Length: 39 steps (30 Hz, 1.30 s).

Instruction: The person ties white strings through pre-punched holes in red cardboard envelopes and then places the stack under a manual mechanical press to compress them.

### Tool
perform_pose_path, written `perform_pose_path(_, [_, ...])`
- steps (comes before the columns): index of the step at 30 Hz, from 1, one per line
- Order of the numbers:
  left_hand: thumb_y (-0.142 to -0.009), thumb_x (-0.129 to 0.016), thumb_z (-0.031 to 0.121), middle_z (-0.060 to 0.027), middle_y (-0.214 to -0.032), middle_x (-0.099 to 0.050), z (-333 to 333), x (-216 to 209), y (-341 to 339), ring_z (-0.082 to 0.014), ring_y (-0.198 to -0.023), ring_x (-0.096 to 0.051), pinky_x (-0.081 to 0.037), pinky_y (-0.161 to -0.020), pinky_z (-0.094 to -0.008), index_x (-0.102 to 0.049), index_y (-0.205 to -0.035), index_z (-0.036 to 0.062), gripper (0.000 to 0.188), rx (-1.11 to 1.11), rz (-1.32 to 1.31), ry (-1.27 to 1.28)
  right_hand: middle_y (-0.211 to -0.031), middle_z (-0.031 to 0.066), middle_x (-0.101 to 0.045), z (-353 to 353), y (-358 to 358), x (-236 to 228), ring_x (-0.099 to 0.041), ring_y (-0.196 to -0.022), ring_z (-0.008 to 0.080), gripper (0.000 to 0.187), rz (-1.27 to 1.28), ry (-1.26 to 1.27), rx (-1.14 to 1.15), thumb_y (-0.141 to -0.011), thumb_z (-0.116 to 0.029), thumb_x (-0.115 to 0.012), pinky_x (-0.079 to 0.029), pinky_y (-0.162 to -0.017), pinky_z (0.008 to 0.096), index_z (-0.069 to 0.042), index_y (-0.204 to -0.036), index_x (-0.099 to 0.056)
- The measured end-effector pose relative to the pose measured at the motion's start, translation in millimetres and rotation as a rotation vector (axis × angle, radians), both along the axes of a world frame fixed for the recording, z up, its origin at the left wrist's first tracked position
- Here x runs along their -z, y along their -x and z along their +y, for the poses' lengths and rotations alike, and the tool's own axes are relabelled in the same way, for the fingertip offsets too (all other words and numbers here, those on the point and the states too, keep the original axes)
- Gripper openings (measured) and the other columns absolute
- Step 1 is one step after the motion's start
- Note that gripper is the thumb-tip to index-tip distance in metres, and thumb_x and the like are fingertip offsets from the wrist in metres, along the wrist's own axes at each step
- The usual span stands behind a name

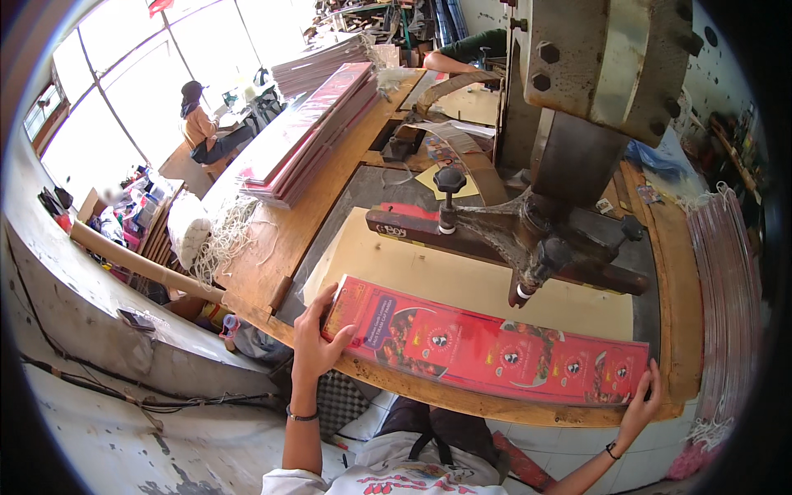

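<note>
A long stack of red printed sheets [487, 351], with a glossy surface and pictures of food, lies along the front edge of the work table. My left hand [318, 334] grips its left end, with the thumb on top. At the other end, my right hand [643, 396] holds the right corner with the fingers curled round the edge. Just beyond the sheets is a pale tan board [412, 264]. A dark metal press bar [495, 252] hangs over the board, and some red material shows behind the bar.
The heavy press head [606, 66] rises at the right, with bolts and knobs. A stack of red printed panels [309, 132] with white strings [227, 239] lies on the left. More bundled panels [722, 280] stand at the right. One person [206, 128] sits by the window; another's arm [462, 58] shows behind.
</note>
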<state>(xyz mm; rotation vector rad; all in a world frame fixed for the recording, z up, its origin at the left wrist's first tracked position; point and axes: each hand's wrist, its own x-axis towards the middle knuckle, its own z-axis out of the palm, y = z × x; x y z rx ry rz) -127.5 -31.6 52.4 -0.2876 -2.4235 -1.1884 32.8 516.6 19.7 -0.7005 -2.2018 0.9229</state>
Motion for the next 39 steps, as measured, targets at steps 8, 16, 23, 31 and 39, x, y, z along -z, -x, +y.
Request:
perform_pose_path(8, [-0.064, -0.087, 0.039, -0.0199, -0.139, -0.05, 5, -10, -9, -0.0399, -0.124, -0.055, -0.046, -0.102, -0.0457, -0.056, -0.137, 0.0102, 0.084, 0.065, -0.046, 0.215, -0.13, 0.0145, -0.064, -2, 3, -5, -0.057, -0.121, 0.024, 0.048, -0.027, 0.004, -0.059, -0.104, -0.036, -0.052, -0.04, -0.105, 0.0359, 0.003, -0.131, -0.061])
perform_pose_path(16, [-0.049, -0.094, 0.043, -0.0232, -0.152, -0.039, -5, -11, -10, -0.0419, -0.136, -0.045, -0.041, -0.109, -0.0464, -0.048, -0.145, 0.0084, 0.112, 0.204, -0.113, 0.226, -0.128, 0.0149, -0.065, 8, -9, 3, -0.058, -0.118, 0.023, 0.042, 0.032, -0.058, -0.145, -0.102, -0.028, -0.057, -0.041, -0.104, 0.0359, 0.004, -0.13, -0.061])
perform_pose_path(23, [-0.043, -0.097, 0.034, -0.0235, -0.149, -0.043, -10, -7, -6, -0.0408, -0.134, -0.047, -0.042, -0.108, -0.0449, -0.05, -0.144, 0.0064, 0.115, 0.178, -0.137, 0.216, -0.127, 0.0076, -0.064, 4, -1, -1, -0.057, -0.097, 0.0123, 0.044, -0.039, 0.116, -0.097, -0.103, -0.033, -0.057, -0.045, -0.077, 0.0257, -0.003, -0.134, -0.06])
perform_pose_path(31, [-0.044, -0.097, 0.036, -0.0241, -0.147, -0.045, -10, -8, -4, -0.0409, -0.133, -0.049, -0.043, -0.108, -0.0455, -0.054, -0.141, 0.0056, 0.111, 0.191, -0.096, 0.176, -0.131, 0.0126, -0.063, 18, -2, 10, -0.057, -0.122, 0.0212, 0.045, 0.0, 0.073, -0.083, -0.105, -0.034, -0.052, -0.04, -0.106, 0.0335, 0.001, -0.133, -0.06])
perform_pose_path(39, [-0.045, -0.096, 0.032, -0.0241, -0.147, -0.044, -8, -4, -1, -0.0416, -0.131, -0.051, -0.045, -0.106, -0.0464, -0.053, -0.141, 0.0072, 0.108, 0.205, -0.086, 0.174, -0.138, 0.015, -0.059, 23, 3, 11, -0.053, -0.129, 0.0237, 0.051, 0.019, -0.057, -0.021, -0.106, -0.038, -0.049, -0.036, -0.11, 0.0353, 0.003, -0.133, -0.058])
